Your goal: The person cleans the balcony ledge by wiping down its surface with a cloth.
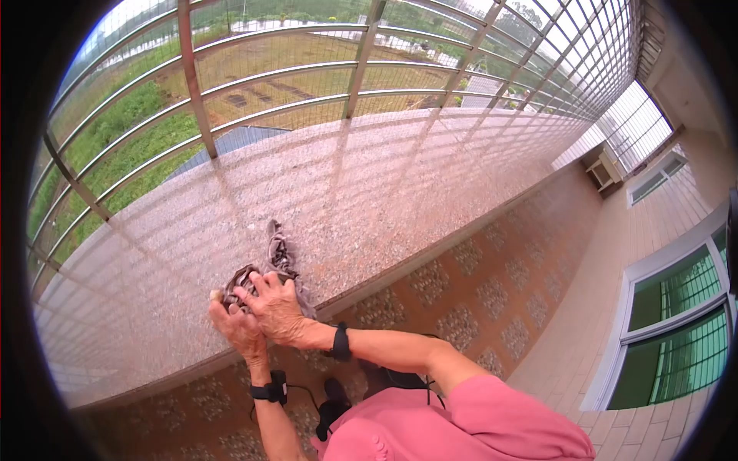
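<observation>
A crumpled grey-brown cloth (pixel 281 250) lies on the speckled stone ledge (pixel 400 184), one twisted end pointing away from me and another part hanging at the front edge. My left hand (pixel 237 326) is closed on the bunched left part of it, fingers curled in. Right beside it, my right hand (pixel 278 311) presses over the same bunch with its fingers bent into the folds. The two hands touch. Much of the cloth under the fingers is hidden.
Metal bars (pixel 355 69) with mesh rise along the ledge's far side. Below the ledge runs a patterned tile floor (pixel 492 296). Green-paned windows (pixel 673 361) are at right, and a pale cabinet-like object (pixel 606 167) stands at the far end. Dark cables hang near my wrists.
</observation>
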Demonstrator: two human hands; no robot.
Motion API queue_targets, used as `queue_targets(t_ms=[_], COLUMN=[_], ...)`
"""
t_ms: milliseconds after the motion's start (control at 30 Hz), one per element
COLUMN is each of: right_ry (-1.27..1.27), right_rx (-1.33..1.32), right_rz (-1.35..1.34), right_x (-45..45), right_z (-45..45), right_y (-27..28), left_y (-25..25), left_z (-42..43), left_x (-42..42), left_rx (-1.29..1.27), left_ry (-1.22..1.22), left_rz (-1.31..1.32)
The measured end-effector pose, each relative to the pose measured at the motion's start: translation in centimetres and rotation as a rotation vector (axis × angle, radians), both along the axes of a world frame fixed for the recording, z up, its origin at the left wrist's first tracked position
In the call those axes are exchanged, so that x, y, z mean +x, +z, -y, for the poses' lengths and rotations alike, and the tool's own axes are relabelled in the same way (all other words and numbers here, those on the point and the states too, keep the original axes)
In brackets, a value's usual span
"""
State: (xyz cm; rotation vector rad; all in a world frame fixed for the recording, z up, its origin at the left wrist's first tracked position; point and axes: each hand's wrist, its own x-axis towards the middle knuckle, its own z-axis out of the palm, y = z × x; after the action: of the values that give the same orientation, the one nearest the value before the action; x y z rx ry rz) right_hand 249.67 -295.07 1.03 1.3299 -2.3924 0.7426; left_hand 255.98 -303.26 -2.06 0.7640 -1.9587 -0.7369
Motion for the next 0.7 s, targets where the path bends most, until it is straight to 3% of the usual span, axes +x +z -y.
queue_targets(t_ms=[100, 200, 267, 333, 400, 500, 700], right_ry=[0.115, 0.573, 0.559, 0.443, 0.185, 0.017, 0.015], right_rx=[-0.006, -0.207, -0.27, -0.301, -0.174, -0.213, -0.145], right_rz=[0.13, 0.458, 0.597, 0.35, 0.339, 0.391, 0.289], right_x=[-1.4, -4.4, -7.1, -10.8, -14.2, -17.2, -16.3], right_z=[-2.0, -4.8, -7.7, -11.0, -14.2, -17.4, -18.2], right_y=[1.3, 2.7, 3.5, 3.8, 2.5, 0.8, 0.5], left_y=[-0.5, -0.9, -0.9, -1.9, -2.4, -2.3, -2.1], left_z=[0.2, 0.7, 0.6, 0.9, 1.3, 1.1, 1.2], left_x=[0.2, 0.6, 0.4, 0.7, 0.9, 0.6, 0.7], left_rx=[0.051, 0.031, -0.015, -0.125, -0.14, -0.152, -0.156], left_ry=[0.018, 0.002, 0.03, 0.078, 0.095, 0.128, 0.137], left_rz=[-0.018, 0.058, 0.093, 0.15, 0.171, 0.157, 0.199])
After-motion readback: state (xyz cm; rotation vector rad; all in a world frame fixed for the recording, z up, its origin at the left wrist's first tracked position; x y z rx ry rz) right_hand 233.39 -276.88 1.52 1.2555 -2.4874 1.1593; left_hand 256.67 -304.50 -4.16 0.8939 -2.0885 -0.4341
